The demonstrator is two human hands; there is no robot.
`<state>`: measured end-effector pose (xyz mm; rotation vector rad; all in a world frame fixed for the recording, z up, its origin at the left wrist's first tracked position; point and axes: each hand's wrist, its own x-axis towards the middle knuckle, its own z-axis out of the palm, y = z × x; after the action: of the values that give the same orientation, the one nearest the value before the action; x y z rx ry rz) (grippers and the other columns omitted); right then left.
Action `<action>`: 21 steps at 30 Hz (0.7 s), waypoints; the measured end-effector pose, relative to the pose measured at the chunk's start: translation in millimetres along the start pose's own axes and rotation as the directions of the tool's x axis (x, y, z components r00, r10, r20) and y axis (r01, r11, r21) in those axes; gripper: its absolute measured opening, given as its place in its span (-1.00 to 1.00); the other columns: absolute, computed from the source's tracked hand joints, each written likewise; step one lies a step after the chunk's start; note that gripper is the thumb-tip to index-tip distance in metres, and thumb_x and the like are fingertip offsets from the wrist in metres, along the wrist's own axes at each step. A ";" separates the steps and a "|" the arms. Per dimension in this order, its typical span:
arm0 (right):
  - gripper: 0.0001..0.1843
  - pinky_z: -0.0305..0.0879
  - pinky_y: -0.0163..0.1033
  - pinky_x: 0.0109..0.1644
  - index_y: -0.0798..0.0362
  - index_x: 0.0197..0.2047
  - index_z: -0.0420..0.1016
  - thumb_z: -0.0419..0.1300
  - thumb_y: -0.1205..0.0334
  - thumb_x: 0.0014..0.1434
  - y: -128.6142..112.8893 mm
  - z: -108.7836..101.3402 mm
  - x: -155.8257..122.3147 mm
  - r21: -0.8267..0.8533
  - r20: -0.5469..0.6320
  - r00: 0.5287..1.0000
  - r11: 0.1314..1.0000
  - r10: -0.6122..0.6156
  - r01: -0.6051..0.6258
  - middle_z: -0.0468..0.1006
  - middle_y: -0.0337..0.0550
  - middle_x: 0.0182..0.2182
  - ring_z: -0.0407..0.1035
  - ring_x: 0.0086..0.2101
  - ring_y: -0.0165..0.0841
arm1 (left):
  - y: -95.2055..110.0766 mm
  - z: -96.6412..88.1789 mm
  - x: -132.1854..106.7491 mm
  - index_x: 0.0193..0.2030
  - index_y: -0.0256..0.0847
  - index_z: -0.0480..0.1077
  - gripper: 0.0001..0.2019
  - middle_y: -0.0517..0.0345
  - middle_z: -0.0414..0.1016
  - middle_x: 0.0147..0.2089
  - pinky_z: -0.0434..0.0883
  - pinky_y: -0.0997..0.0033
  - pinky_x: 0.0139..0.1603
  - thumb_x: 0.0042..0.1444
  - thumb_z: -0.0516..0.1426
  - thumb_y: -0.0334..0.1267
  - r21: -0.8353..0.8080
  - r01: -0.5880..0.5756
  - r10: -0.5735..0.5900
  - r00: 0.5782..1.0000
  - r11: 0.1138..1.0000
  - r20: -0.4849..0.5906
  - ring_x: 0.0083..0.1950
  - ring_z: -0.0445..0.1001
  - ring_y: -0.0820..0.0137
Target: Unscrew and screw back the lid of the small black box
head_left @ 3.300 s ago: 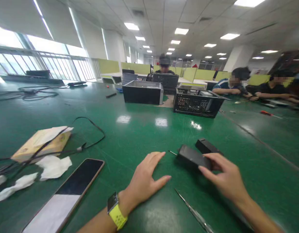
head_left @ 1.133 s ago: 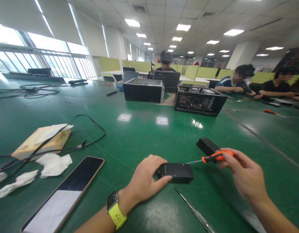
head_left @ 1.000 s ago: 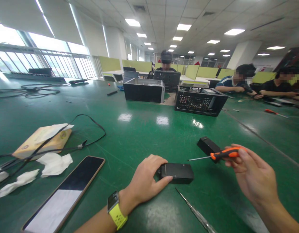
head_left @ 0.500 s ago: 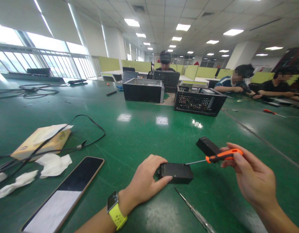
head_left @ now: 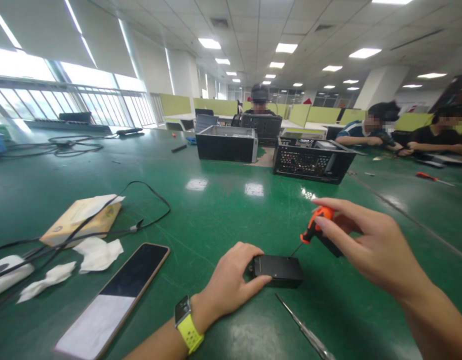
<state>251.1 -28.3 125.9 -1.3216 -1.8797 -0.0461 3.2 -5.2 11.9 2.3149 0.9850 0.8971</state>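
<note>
On the green table lies a small black rectangular box. My left hand grips its left end between thumb and fingers. My right hand holds an orange and black screwdriver by its handle, tilted, with the tip touching the top of the box near its back right corner. Behind my right hand a second black box is mostly hidden. A thin metal tool with a clear handle lies just in front of the box.
A phone, crumpled tissues, a tissue pack and a black cable lie at left. Metal computer cases stand farther back. Another screwdriver lies at right. Several people sit beyond the table.
My right hand has moved up and over, turning the screwdriver from nearly flat to steeper. My left hand keeps its hold on the box. The view has shifted slightly.
</note>
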 end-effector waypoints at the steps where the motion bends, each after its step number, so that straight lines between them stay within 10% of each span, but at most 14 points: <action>1: -0.71 0.34 -0.31 -0.49 -0.02 -0.06 0.57 0.20 0.04 0.21 1.4 -0.6 -2.0 0.003 -0.006 1.000 1.000 0.000 0.000 0.63 -0.22 -0.39 0.45 -0.54 -0.39 | -0.1 0.0 -0.1 0.02 -0.15 0.37 -0.68 0.02 0.47 -0.06 0.41 0.20 -0.02 0.17 0.23 -0.13 0.003 -0.001 0.001 1.000 1.000 0.000 -0.06 0.42 0.20; 9: -0.66 0.12 -0.27 -0.52 0.00 -0.55 0.50 0.20 0.09 0.22 1.5 0.9 -10.8 -0.165 -0.281 0.958 0.986 -0.057 0.010 0.42 -0.30 -0.69 0.25 -0.66 -0.43 | 0.4 -0.7 -0.1 0.01 -0.16 0.37 -0.68 0.03 0.47 -0.05 0.39 0.19 -0.01 0.16 0.25 -0.15 0.003 0.007 -0.007 1.000 1.000 0.013 -0.05 0.41 0.20; 21: -0.68 0.10 -0.33 -0.54 0.02 -0.57 0.46 0.20 0.18 0.22 -7.3 8.8 -12.1 -0.044 -0.155 0.983 0.995 -0.099 0.093 0.36 -0.36 -0.69 0.21 -0.66 -0.50 | 0.4 -0.3 0.1 0.00 -0.17 0.37 -0.69 0.03 0.47 -0.06 0.38 0.19 -0.04 0.16 0.25 -0.14 0.005 0.013 -0.013 1.000 1.000 0.021 -0.07 0.40 0.19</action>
<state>241.5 -36.9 115.4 -1.2144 -1.8138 -0.2288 3.2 -5.3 12.4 2.3147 0.9928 0.8641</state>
